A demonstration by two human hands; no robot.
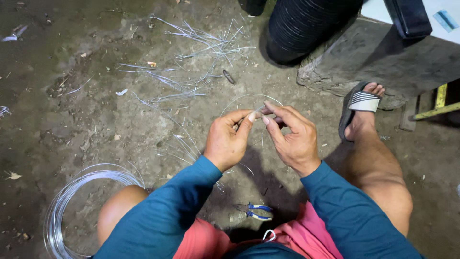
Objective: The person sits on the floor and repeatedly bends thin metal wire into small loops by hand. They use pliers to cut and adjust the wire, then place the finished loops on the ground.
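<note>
1. Head view: the left hand [227,141] and the right hand [292,136] meet in the middle of the picture, fingertips nearly touching
2. The left grip is closed: thumb and forefinger pinch a thin wire [249,98], which arcs up and away from the pinch in a loop
3. The right grip is closed too, its fingertips pinched on the same wire just right of the left pinch; the other fingers fan out above it
4. The loop stands just beyond both grips, held clear of the floor [72,124]
5. Beyond the loop and to its left, cut wires [191,72] lie scattered on the floor in loose bundles; a small dark ring [229,76] lies among them
6. Well to the left of the left grip and nearer the person, a coil [72,201] of shiny wire lies flat on the floor beside the left knee
7. Below the grips, between the knees, pliers [254,211] with blue and white handles lie on the floor, apart from both hands
8. Right of the right grip, a foot in a striped sandal [362,103] rests beside a rough block [378,57]
9. Beyond the right grip, a black ribbed drum [302,26] stands against that block
10. Both arms wear teal sleeves [167,211]
</note>
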